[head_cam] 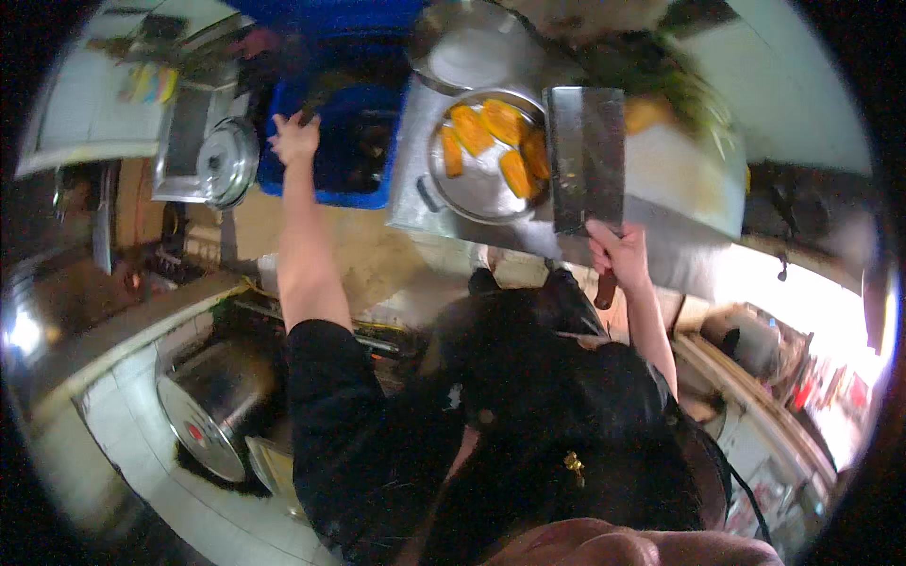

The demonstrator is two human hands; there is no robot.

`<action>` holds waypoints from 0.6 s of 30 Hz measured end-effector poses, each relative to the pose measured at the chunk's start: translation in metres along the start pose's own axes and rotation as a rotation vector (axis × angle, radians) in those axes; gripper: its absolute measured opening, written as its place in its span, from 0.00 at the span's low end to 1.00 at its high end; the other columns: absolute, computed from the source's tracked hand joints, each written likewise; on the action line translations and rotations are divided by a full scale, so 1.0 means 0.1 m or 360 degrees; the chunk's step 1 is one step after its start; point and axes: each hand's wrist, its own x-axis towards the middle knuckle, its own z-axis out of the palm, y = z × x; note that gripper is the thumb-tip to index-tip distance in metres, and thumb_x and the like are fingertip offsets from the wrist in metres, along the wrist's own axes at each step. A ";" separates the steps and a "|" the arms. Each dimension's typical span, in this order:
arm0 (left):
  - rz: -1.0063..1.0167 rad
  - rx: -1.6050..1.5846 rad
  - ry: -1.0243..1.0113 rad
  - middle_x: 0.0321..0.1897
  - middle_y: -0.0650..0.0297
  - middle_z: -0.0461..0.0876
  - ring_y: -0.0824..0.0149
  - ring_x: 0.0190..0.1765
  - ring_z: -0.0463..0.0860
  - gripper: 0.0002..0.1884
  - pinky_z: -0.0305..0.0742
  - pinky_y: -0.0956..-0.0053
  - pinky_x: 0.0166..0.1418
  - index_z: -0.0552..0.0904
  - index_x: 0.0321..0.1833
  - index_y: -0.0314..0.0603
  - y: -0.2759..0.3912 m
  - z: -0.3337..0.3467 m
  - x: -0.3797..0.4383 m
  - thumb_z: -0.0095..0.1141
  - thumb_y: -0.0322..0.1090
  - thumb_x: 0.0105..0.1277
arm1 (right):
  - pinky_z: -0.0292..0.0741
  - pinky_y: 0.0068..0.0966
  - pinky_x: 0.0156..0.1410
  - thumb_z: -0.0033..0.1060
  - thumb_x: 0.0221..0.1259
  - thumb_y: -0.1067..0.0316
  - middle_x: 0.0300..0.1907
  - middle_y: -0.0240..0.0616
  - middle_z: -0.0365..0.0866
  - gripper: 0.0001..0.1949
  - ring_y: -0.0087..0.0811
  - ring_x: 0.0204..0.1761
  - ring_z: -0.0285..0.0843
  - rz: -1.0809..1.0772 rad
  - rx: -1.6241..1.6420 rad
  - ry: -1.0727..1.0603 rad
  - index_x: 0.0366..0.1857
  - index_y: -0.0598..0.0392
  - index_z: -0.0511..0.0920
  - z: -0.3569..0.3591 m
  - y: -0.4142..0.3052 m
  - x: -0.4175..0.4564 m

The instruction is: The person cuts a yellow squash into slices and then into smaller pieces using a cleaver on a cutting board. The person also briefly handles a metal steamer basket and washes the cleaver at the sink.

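My right hand point(621, 255) grips the brown handle of a broad cleaver point(586, 159). The blade points away from me over the steel worktop point(417, 191). Left of the blade, a round steel pan point(481, 191) holds several orange pumpkin pieces point(520, 173); the cleaver hides part of its right rim. My left hand point(294, 138) reaches over a blue plastic bin point(325, 197), fingers spread. A blurred dark scrap shows by its fingertips; whether they touch it, I cannot tell. The bin's inside is dark, with unclear contents.
A white cutting board point(679, 177) lies right of the cleaver, with blurred leafy greens point(679, 85) behind. A large steel pot point(471, 49) stands beyond the pan. Steel lids point(228, 163) sit left of the bin. Behind me at left is a large steel vessel point(202, 428).
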 end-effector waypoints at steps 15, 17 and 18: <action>0.1287 -0.1385 -0.0850 0.52 0.53 0.85 0.50 0.53 0.85 0.14 0.81 0.63 0.58 0.84 0.53 0.41 3.12 0.42 -3.85 0.58 0.24 0.65 | 0.52 0.22 0.16 0.67 0.65 0.69 0.13 0.28 0.67 0.15 0.21 0.11 0.59 -0.0053 0.0933 0.1017 0.20 0.52 0.71 -2.09 1.24 -1.00; 0.1243 -0.1079 -0.0784 0.59 0.46 0.81 0.45 0.63 0.78 0.21 0.72 0.58 0.68 0.79 0.61 0.36 3.66 0.58 -3.71 0.60 0.31 0.64 | 0.51 0.23 0.16 0.67 0.65 0.68 0.14 0.28 0.67 0.15 0.20 0.11 0.58 -0.0067 0.1036 0.1000 0.20 0.52 0.72 -2.24 1.39 -1.03; 0.1193 -0.1023 -0.0730 0.60 0.44 0.79 0.43 0.64 0.75 0.26 0.70 0.56 0.69 0.76 0.63 0.31 3.96 0.66 -3.62 0.63 0.34 0.62 | 0.51 0.23 0.16 0.66 0.65 0.68 0.14 0.28 0.67 0.15 0.20 0.10 0.58 -0.0061 0.1049 0.1033 0.20 0.53 0.72 -2.35 1.47 -1.10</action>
